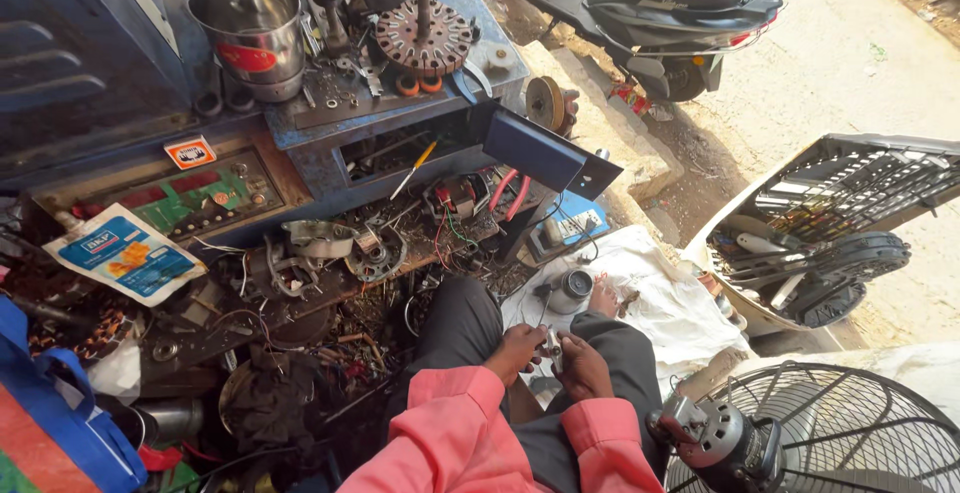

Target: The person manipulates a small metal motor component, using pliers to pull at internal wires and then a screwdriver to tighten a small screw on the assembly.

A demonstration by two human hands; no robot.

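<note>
I sit with dark trousers and pink sleeves, both hands together over my lap. My left hand [516, 347] and my right hand [582, 365] are both closed on a small dark metal part [550, 344] held between them; its shape is too small to tell. Just beyond them a small grey cylindrical motor part [571, 290] lies on a white cloth [672, 305] beside my bare foot [604, 299].
A cluttered blue workbench [300, 133] with an open drawer, a steel pot [250, 25], a wound stator [424, 37] and loose wires fills the left. A pedestal fan with its motor [722, 441] stands at lower right, a fan-guard crate [830, 223] at right, a scooter [680, 3] beyond.
</note>
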